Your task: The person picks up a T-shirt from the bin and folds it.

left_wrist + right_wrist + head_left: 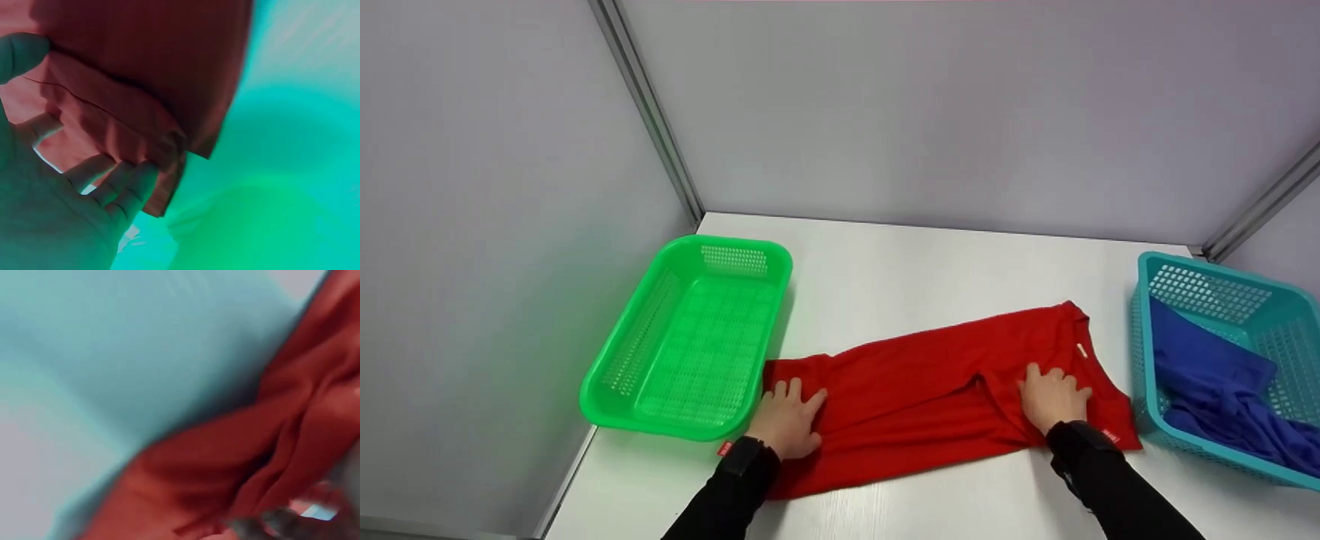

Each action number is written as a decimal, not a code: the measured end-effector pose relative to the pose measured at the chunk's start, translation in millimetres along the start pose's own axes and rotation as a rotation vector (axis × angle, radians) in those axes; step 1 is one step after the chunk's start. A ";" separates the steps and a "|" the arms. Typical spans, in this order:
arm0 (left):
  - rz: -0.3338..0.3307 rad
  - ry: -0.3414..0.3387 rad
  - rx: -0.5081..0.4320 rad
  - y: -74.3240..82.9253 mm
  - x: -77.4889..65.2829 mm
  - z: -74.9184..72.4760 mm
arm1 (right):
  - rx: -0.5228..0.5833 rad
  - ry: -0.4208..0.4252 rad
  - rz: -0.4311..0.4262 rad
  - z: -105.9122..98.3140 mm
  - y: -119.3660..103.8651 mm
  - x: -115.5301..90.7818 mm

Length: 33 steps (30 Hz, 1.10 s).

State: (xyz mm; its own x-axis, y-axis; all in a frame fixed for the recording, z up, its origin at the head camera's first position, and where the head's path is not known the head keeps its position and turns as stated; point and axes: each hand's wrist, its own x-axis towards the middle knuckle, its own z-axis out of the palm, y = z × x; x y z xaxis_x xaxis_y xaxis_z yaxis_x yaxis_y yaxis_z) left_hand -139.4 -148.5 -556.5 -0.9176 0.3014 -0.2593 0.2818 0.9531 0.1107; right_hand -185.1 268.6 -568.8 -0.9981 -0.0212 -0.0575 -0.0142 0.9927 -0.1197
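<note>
A red shirt lies lengthwise folded on the white table, its neckline with a small white label toward the right. On its left end rests my left hand, fingers spread over the cloth. The left wrist view has that hand with its fingertips against a turned-over layer of the shirt. Farther right, my right hand lies palm down on the shirt, fingertips touching a wrinkled part. In the right wrist view the shirt is bunched in folds, and the fingers are blurred at the bottom edge.
A green basket with nothing in it stands at the left, its near right corner beside the shirt. At the right edge, a teal basket holds blue clothing. Grey panels wall in the table at the back and sides.
</note>
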 end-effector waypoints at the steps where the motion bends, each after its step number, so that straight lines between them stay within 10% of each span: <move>1: 0.019 0.001 -0.003 0.6 -0.3 0.7 | 0.017 -0.012 -0.009 2.5 -1.1 2.4; 8: 0.183 0.011 0.044 17.1 4.1 8.4 | 0.143 -0.241 -0.131 16.4 -18.8 19.1; 17: 0.352 -0.017 0.220 65.1 9.6 7.5 | -0.030 -0.190 -0.577 15.3 -44.7 32.8; 21: 0.471 0.022 0.194 82.2 14.3 12.1 | -0.153 0.000 -0.348 8.0 -50.6 35.1; 25: 0.569 0.044 0.195 90.7 19.5 21.4 | -0.027 0.116 -0.117 4.9 -51.1 31.5; 33: 0.384 -0.067 0.128 96.6 34.3 25.7 | 0.108 0.106 -0.345 9.6 -71.5 -16.7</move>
State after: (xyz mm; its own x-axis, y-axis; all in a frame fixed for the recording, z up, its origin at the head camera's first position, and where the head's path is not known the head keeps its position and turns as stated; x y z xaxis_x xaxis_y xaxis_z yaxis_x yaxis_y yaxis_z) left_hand -136.4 -45.4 -579.3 -0.7196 0.6333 -0.2849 0.6371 0.7653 0.0921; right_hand -166.8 196.8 -568.8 -0.9365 -0.3343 0.1063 -0.3499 0.9110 -0.2181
